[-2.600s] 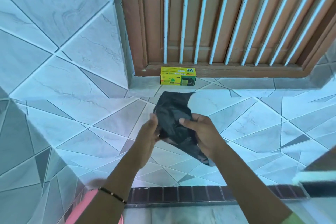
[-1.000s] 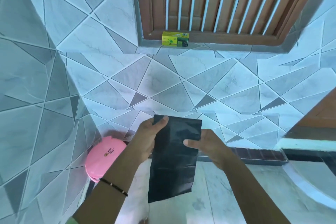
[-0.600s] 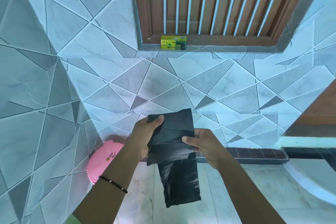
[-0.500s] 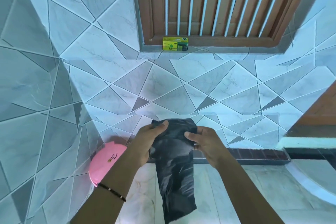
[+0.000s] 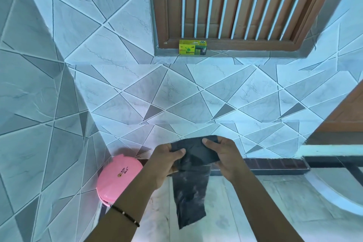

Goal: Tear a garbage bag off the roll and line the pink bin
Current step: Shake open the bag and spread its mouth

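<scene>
While both hands pinch it, crinkly blk bag [image 5: 191,179] hangs limp.

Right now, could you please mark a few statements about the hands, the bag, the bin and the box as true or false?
1. Both hands hold the black garbage bag at its top edge. True: the left hand and right hand each pinch it.
2. The bag already lines the pink bin. False: the bag hangs in the air, and the pink bin stands apart by the wall with its lid closed.
3. The yellow-green box sits on the window ledge. True.
4. The bin stands to the right of the hands. False: it is to their left.
5. A beaded bracelet is on the left wrist. True.
</scene>
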The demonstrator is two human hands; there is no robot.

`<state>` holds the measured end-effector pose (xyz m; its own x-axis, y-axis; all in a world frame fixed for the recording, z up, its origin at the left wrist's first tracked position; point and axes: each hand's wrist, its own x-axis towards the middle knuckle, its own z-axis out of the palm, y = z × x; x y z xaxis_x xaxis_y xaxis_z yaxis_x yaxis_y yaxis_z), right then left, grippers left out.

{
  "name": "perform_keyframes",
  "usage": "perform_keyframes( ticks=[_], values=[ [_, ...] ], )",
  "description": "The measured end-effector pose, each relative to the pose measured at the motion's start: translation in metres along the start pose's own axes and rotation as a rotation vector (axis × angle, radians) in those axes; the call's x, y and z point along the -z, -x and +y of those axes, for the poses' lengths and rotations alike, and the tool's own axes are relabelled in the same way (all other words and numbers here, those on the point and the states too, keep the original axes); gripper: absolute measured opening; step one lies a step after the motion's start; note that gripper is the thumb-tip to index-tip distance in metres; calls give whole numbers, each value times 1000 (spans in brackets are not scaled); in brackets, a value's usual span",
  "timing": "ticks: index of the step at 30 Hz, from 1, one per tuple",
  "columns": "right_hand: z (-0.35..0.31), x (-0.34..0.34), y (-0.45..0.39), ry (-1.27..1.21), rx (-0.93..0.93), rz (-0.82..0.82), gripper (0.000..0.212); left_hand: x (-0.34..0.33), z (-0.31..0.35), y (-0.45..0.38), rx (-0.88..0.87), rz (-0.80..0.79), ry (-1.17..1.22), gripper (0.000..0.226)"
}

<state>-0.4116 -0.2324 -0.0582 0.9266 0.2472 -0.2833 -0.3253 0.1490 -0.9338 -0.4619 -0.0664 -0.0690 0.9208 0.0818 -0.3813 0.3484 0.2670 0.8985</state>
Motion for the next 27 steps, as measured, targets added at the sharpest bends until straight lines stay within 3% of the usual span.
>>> perform_keyframes(
  ticks=[7, 16, 20, 23, 25, 27],
  values=[
    [15, 3, 12, 0, -116, -140, 10, 6, -7, -12, -73, 185, 81, 8],
    [24, -11, 9, -68, -1, 22, 19, 2, -10, -7, -66, 249, 66, 29],
    [24, -15, 8, -25, 37, 60, 23, 3, -8, -6, -85, 298, -189, 38],
    [23, -14, 4, 135, 91, 129, 24, 3, -10, -3, -286, 400, -427, 45],
    [23, -15, 4, 256, 119, 125, 26, -1, -9, 0, -420, 289, -571, 35],
    [24, -18, 3, 296, 112, 82, 30, -6, -10, -2, -445, 171, -735, 17]
  ],
)
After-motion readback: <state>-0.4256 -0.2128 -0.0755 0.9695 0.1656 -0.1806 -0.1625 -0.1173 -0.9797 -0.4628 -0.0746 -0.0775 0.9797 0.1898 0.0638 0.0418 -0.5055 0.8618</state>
